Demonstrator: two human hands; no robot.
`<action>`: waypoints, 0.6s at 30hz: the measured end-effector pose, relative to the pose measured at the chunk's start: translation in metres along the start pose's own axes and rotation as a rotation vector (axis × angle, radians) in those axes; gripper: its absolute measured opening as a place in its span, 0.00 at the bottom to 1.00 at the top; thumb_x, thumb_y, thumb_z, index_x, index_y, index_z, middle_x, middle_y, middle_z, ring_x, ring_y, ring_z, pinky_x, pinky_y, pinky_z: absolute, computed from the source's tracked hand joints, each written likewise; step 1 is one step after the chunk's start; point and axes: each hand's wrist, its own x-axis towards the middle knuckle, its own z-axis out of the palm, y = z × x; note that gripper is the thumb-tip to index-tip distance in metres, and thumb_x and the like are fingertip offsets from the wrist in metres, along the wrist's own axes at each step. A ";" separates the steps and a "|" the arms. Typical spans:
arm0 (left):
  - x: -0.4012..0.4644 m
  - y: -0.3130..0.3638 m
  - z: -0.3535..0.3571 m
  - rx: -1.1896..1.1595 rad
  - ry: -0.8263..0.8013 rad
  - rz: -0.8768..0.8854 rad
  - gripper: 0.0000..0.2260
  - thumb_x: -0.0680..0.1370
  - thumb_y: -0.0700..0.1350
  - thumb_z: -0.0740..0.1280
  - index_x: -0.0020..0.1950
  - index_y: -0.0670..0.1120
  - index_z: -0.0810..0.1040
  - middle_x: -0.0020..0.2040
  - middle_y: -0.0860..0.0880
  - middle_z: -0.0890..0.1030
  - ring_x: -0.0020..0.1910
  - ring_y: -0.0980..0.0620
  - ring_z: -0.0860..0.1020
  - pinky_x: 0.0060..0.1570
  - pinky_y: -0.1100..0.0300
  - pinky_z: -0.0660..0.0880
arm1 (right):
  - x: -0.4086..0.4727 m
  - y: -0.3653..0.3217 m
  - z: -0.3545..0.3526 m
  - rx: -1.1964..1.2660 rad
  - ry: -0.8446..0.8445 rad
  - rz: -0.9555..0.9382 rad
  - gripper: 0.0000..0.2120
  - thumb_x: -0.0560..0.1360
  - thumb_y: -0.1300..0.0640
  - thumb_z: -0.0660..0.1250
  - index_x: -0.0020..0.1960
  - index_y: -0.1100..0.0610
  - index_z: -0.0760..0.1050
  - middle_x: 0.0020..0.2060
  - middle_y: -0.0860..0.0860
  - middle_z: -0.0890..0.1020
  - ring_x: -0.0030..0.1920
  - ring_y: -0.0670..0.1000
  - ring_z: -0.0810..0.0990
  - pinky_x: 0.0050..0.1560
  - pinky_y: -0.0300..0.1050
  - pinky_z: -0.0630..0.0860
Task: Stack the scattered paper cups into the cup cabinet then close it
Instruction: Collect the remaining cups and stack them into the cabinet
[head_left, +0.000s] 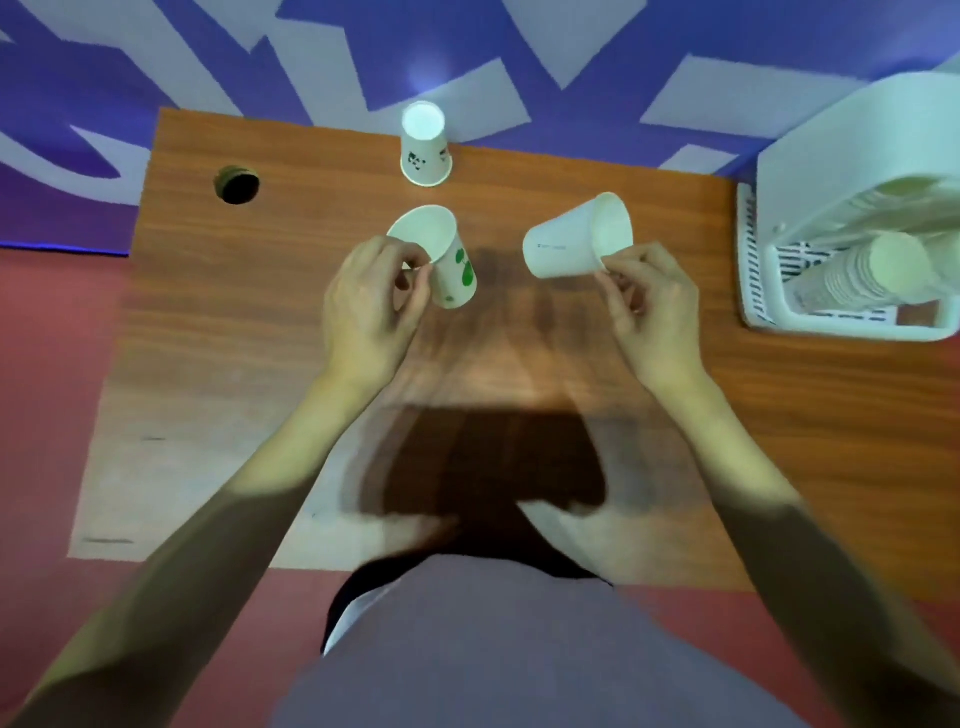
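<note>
over a wood-grain desk, i see two bare hands each lifting a paper cup clear of the surface. my left hand pinches the rim of a green-printed paper cup between thumb and fingers; the cup tilts, its mouth turned up and to the left. my right hand pinches the rim of a plain white paper cup, which lies nearly on its side in the air, mouth to the right and base pointing left toward the other cup. the two held cups are near each other but apart. a third paper cup stands upside down at the desk's far edge, beyond the left hand's cup. at the right edge sits the white cup cabinet, its front open, with a stack of paper cups lying inside it. a round cable hole marks the desk's far left corner.
</note>
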 end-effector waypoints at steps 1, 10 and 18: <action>0.000 0.013 0.009 -0.008 -0.020 0.036 0.05 0.78 0.43 0.65 0.45 0.43 0.77 0.40 0.48 0.76 0.37 0.51 0.73 0.38 0.58 0.67 | -0.009 0.010 -0.013 -0.006 0.022 0.017 0.08 0.77 0.59 0.65 0.51 0.61 0.80 0.42 0.57 0.78 0.38 0.53 0.76 0.36 0.48 0.74; 0.017 0.152 0.101 -0.087 -0.131 0.347 0.05 0.78 0.41 0.65 0.46 0.41 0.77 0.42 0.47 0.77 0.38 0.48 0.74 0.38 0.56 0.69 | -0.074 0.103 -0.120 -0.037 0.198 0.182 0.05 0.76 0.62 0.66 0.48 0.61 0.80 0.40 0.56 0.77 0.35 0.45 0.71 0.36 0.40 0.67; 0.055 0.288 0.186 -0.179 -0.173 0.645 0.06 0.77 0.41 0.63 0.45 0.40 0.77 0.41 0.45 0.77 0.40 0.47 0.74 0.40 0.61 0.65 | -0.103 0.180 -0.196 -0.079 0.314 0.217 0.06 0.77 0.60 0.66 0.49 0.61 0.80 0.40 0.56 0.76 0.36 0.52 0.74 0.38 0.44 0.70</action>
